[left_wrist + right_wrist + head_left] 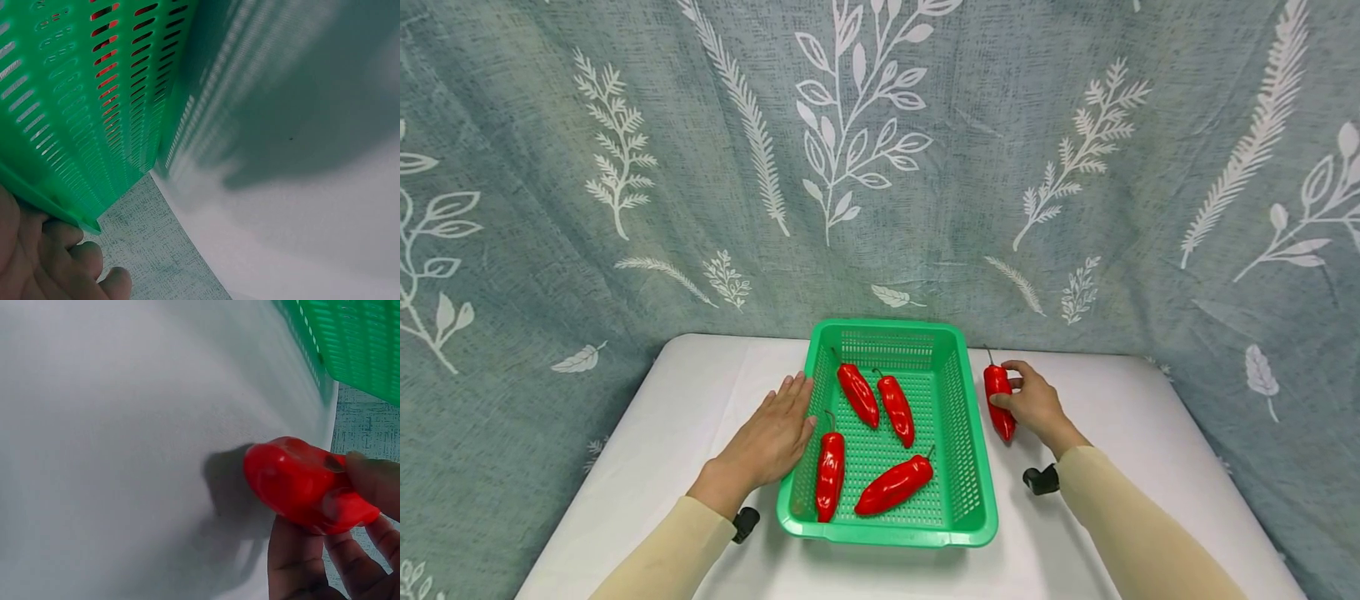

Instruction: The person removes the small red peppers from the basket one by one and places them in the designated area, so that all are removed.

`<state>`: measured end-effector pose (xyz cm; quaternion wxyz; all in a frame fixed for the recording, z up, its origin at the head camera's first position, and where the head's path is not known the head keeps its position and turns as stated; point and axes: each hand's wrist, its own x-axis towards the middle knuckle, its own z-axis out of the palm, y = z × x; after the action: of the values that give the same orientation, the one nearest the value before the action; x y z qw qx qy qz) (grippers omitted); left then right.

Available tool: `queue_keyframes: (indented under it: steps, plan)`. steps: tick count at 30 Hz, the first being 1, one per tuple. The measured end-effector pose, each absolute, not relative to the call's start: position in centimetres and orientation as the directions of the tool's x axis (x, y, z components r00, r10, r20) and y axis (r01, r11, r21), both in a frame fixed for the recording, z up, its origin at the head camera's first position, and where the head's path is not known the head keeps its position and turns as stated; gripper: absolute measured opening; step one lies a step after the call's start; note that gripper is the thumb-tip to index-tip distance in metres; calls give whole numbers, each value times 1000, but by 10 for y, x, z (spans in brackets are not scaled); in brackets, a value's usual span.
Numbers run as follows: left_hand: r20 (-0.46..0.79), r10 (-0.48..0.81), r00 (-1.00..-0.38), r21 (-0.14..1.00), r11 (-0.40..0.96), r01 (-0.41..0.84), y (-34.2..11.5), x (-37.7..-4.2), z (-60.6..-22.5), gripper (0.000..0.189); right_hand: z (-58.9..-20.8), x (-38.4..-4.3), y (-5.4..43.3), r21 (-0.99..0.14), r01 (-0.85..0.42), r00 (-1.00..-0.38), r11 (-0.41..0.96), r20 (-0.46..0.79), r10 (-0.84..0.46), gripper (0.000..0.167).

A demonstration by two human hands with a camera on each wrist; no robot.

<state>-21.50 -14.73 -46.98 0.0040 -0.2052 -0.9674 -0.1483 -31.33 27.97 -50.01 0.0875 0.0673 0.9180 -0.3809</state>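
Observation:
A green plastic basket (987, 500) stands on the table with several red chili peppers (895, 485) lying inside it. My left hand (769, 433) rests along the basket's left rim, fingers straight; in the left wrist view, its curved fingertips (87, 256) appear beside the green rim. To the right of the basket, my right hand (1033, 404) grips another red chili pepper (997, 383) between thumb and fingers, its stem pointing away from me. The right wrist view shows this pepper (294, 478) close up, with a shadow on the white surface beside it.
A white cloth (700, 392) covers the table. Behind it hangs a grey-green curtain (955, 208) with white leaf prints. Black camera mounts (1041, 480) stick out from both wrists, near the basket's sides.

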Motion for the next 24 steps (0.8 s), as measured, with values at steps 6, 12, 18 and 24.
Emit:
queue_keyframes:
  steps: [6,12,18,24]
  plan:
    - [65,397,-916,284,872,398,-148,-216,-471,65,-505,-314,279,-690,215,-970,691,-233,70,70]
    - [64,392,-918,299,870,392,-148,-217,-474,65,-510,-315,280,-697,211,-970,685,-237,58,69]
    - [71,391,-917,300,869,394,-148,-217,-475,65,-510,-315,280,-684,221,-965,695,-255,56,68]
    - [79,388,-918,298,870,394,-148,-217,-475,65,-511,-316,280,-665,226,-964,712,-260,62,67]
